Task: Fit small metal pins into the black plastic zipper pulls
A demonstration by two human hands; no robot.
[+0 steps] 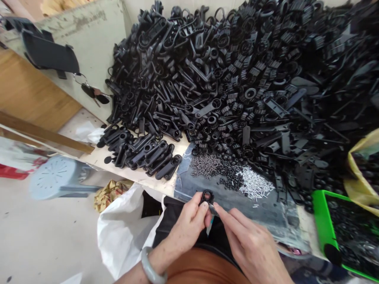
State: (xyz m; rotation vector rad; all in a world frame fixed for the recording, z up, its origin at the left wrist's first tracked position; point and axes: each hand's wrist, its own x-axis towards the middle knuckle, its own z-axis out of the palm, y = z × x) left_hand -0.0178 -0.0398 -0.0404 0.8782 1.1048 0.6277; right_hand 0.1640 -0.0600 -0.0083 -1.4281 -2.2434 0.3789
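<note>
Above my lap, near the table's front edge, my left hand pinches a black plastic part with a round ring end between thumb and fingers. My right hand meets it from the right, its forefinger tip at the part's edge. A small shiny sliver shows at that fingertip, too small to name. The right thumb is hidden, and the other fingers are bent under. Just beyond both hands, a dark mat bears small brown-grey pieces, small black pieces and short silver pins.
A large heap of black plastic parts covers the table's back. Black handle-like parts lie in a row at left. A green bin stands at right, and a white sack hangs at left. Keys dangle near the side panel.
</note>
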